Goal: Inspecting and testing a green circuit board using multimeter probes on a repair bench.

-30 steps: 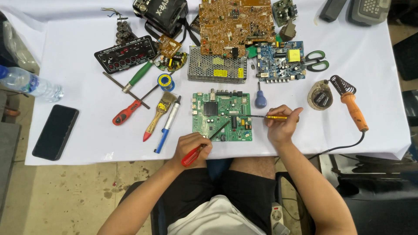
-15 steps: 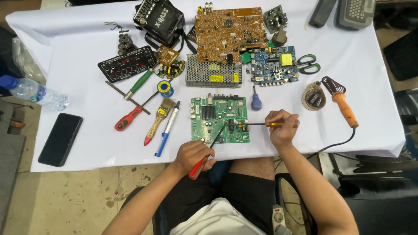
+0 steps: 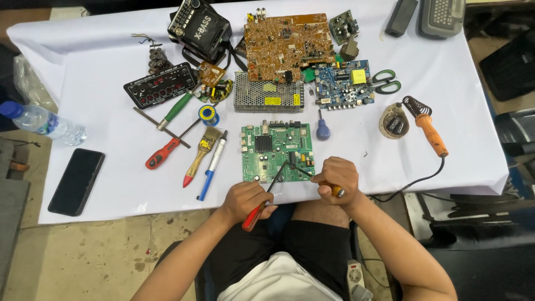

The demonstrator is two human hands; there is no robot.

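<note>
A green circuit board [image 3: 277, 151] lies at the near edge of the white-covered table [image 3: 106, 111]. My left hand [image 3: 245, 199] grips a red-handled screwdriver [image 3: 254, 215] whose dark shaft slants up onto the board's lower right part. My right hand [image 3: 336, 176] grips an orange-handled tool [image 3: 336, 190]; its thin shaft points left and meets the board close to the screwdriver's tip. Both tool tips sit near each other by a dark component on the board.
A soldering iron [image 3: 428, 126] with its cord, scissors [image 3: 385, 81], a blue board [image 3: 341, 86], a brown board [image 3: 287, 38], a metal mesh box [image 3: 267, 92], a blue-handled driver [image 3: 322, 128], a brush [image 3: 200, 154], a pen [image 3: 213, 164], other screwdrivers [image 3: 163, 153], a phone [image 3: 76, 180] and a water bottle [image 3: 45, 121] lie around.
My right hand has moved left and down, toward the board's lower right corner. The left hand keeps the red screwdriver on the board. The view has shifted, so the table appears higher.
</note>
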